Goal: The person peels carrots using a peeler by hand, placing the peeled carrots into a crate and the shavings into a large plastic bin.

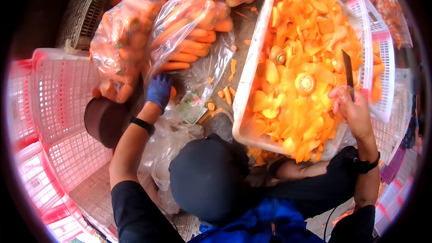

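Observation:
My left hand (159, 92), in a blue glove, is at the mouth of a clear plastic bag of carrots (186, 47). Its fingers curl down, and the orange end of a carrot (173, 92) pokes out beside them; the rest of it is hidden under the hand. In my bare right hand (351, 110) is a knife (348, 69), its dark blade pointing up and away from me. This hand is over the right edge of a white tub (252, 69) heaped with carrot peelings (292, 112). Several cut carrot tops (306, 83) lie among the peelings.
Pink and white plastic crates (63, 94) line the left side, beside a dark round stool (105, 121). More bagged carrots (128, 31) stand at the back left. White perforated baskets (382, 58) are right of the tub. My dark-clothed knee (207, 175) is in front.

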Motion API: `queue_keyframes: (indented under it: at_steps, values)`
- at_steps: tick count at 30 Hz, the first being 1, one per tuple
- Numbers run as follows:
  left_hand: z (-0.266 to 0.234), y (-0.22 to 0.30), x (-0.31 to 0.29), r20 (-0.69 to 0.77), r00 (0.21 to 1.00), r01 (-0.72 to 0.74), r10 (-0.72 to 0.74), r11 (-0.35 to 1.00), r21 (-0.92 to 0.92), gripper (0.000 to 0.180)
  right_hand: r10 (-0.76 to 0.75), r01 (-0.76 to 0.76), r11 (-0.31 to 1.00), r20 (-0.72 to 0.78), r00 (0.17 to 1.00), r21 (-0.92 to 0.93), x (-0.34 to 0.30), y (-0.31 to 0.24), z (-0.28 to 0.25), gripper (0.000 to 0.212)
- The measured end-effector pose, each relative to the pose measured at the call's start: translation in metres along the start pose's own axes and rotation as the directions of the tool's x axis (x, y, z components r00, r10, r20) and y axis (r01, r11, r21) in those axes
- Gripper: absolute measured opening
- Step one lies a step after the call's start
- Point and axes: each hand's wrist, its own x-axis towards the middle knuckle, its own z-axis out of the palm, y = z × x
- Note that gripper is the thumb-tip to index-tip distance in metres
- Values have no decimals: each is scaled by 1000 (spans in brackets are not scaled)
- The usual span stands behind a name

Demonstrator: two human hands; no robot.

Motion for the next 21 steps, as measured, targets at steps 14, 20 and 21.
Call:
queue_keyframes:
  at_steps: [14,20,21]
  values:
    - [-31,63,-32,-164,979,-179,121,895,-408,41,-76,74,996,33,997,58,-14,3,2,44]
    - [-90,106,-61,79,931,200,-357,316,-927,44,-132,125,980,36,991,155,-30,1,4,51]
    - [-90,112,-53,-46,889,-52,-456,0,-999,45,-166,167,964,-19,986,207,-32,2,4,53]
